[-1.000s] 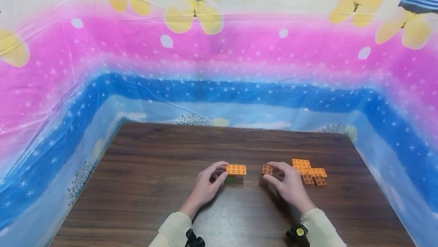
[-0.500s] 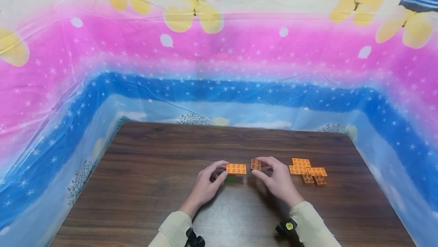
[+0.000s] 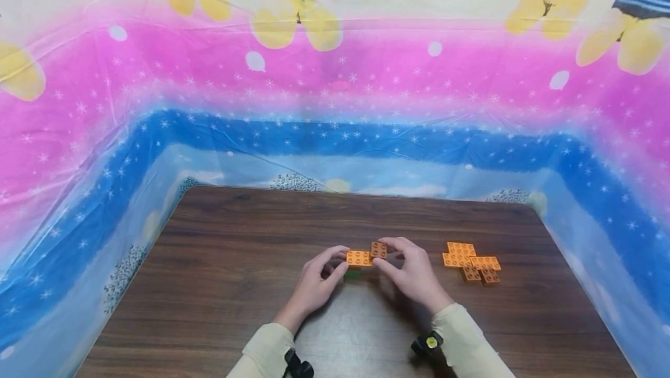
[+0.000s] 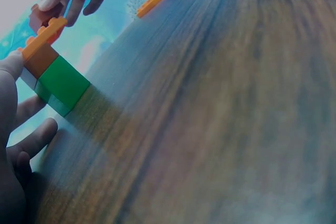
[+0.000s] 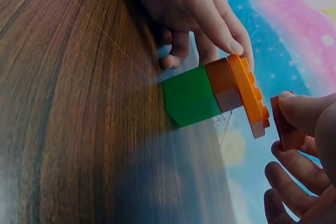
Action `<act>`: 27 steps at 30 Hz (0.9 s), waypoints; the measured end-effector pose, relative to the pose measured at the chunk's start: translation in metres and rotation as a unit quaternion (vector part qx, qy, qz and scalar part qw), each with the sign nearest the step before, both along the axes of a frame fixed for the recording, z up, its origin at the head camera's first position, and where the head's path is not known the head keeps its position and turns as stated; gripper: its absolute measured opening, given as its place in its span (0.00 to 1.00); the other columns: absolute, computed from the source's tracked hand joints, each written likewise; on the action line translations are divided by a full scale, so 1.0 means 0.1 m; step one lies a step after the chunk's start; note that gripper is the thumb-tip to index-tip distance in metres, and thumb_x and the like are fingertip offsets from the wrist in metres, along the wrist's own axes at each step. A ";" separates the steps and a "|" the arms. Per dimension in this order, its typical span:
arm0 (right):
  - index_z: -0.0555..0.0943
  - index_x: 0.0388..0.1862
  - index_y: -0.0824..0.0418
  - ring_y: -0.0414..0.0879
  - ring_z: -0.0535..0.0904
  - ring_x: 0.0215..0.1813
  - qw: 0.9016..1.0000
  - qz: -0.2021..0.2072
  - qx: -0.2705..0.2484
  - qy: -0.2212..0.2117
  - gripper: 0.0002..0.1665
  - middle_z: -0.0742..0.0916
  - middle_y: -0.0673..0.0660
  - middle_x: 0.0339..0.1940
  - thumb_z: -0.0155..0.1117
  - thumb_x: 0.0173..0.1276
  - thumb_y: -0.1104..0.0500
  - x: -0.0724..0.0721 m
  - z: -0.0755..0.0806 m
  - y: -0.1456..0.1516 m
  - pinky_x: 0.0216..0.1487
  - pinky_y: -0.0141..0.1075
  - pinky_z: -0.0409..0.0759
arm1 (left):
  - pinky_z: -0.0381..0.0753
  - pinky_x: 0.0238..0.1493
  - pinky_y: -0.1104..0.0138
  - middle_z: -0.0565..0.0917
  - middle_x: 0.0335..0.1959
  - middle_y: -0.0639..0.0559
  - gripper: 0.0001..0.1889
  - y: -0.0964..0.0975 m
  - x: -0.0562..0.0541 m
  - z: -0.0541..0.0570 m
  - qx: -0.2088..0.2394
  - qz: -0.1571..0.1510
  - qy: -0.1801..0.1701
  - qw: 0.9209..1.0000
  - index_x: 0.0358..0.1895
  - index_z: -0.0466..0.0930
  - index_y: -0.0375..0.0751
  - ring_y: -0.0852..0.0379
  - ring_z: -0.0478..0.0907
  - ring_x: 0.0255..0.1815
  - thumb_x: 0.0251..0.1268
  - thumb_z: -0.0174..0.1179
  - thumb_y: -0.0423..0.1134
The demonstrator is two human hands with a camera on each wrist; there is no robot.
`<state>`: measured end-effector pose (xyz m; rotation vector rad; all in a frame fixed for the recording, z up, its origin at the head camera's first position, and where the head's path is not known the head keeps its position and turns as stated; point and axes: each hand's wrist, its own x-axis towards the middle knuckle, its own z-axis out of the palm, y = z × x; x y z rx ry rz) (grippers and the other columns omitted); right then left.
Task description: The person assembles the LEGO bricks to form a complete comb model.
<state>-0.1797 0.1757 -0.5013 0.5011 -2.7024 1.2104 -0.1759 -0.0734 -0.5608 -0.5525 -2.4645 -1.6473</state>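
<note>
Left hand (image 3: pixel 313 281) grips thin orange studded plastic plate (image 3: pixel 358 259), right hand (image 3: pixel 414 272) pinches square brown plastic brick (image 3: pixel 379 250); pressing the plate's overhang may tip it.

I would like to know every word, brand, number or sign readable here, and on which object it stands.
None can be read.
Brown brick in the right hand, orange brick, green brick: no lettering visible; studs too small to judge.
Black right wrist device: its yellow patch is too small to read.
Backdrop cloth: printed pictures, no lettering visible.
</note>
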 end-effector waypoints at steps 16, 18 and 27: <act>0.85 0.60 0.52 0.44 0.85 0.55 0.999 0.039 0.002 0.010 0.23 0.88 0.49 0.53 0.78 0.68 0.52 -0.03 0.03 -0.24 0.57 0.53 0.84 | 0.82 0.49 0.64 0.86 0.57 0.61 0.16 0.00 0.01 0.00 0.001 0.003 -0.007 1.000 0.66 0.81 0.56 0.62 0.83 0.50 0.80 0.60 0.47; 0.86 0.59 0.52 0.44 0.85 0.54 0.999 0.041 0.001 0.011 0.23 0.88 0.48 0.53 0.79 0.67 0.52 -0.03 0.03 -0.25 0.57 0.52 0.85 | 0.82 0.49 0.64 0.87 0.57 0.62 0.16 0.00 0.01 0.00 0.002 0.003 -0.004 1.000 0.65 0.81 0.57 0.62 0.83 0.49 0.80 0.60 0.47; 0.86 0.59 0.50 0.41 0.84 0.52 0.999 0.044 0.006 0.005 0.22 0.88 0.46 0.52 0.78 0.67 0.49 -0.05 0.00 -0.30 0.55 0.52 0.85 | 0.82 0.48 0.65 0.87 0.56 0.60 0.17 -0.01 0.01 0.01 0.003 0.003 -0.001 1.000 0.66 0.81 0.56 0.61 0.83 0.46 0.80 0.60 0.47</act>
